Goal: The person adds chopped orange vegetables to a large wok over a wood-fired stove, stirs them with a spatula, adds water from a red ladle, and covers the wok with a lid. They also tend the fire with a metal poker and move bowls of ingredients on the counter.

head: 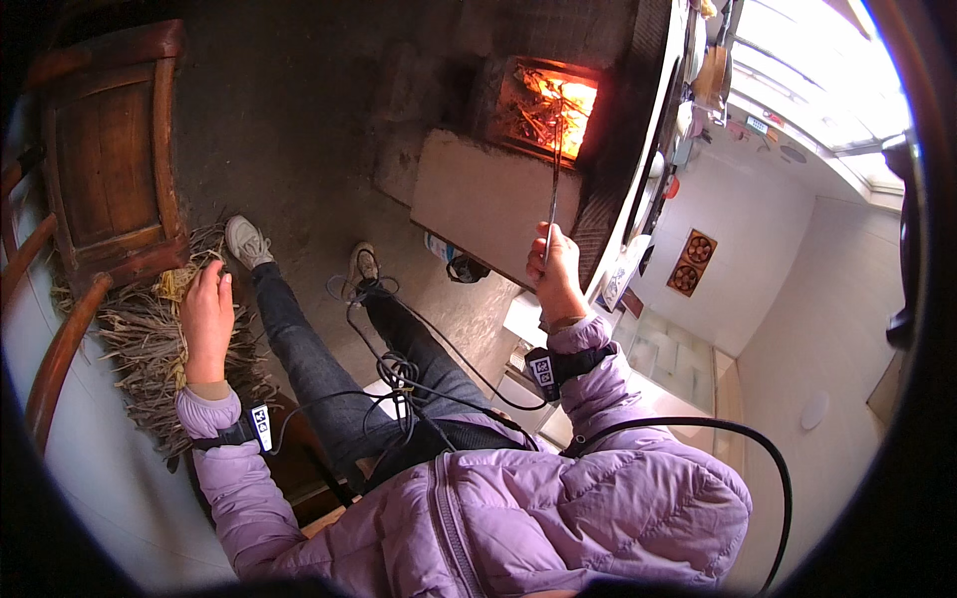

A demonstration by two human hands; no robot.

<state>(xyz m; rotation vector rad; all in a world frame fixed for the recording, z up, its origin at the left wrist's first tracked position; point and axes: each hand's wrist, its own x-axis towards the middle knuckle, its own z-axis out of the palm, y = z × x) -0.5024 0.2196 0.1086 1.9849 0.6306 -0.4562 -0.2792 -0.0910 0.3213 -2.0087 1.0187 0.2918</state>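
Observation:
My right hand [555, 265] is closed around long, thin metal fire tongs [555, 183]. Their far end reaches into the square mouth of a stove [508, 142], among burning twigs [542, 105] and bright orange flames. The tips are lost in the glow. On the other side, my left hand [205, 321] is over a heap of dry twigs and straw [149, 351], its thumb apart from its fingers. I see nothing held in it, though the heap behind makes contact hard to judge.
A wooden chair [112, 149] stands at the left by the heap. Below the stove mouth lies a pale slab [493, 183], with a dark bag [469, 269] under its edge. Looped black cables [400, 374] hang over my legs. A counter [635, 172] runs along the right.

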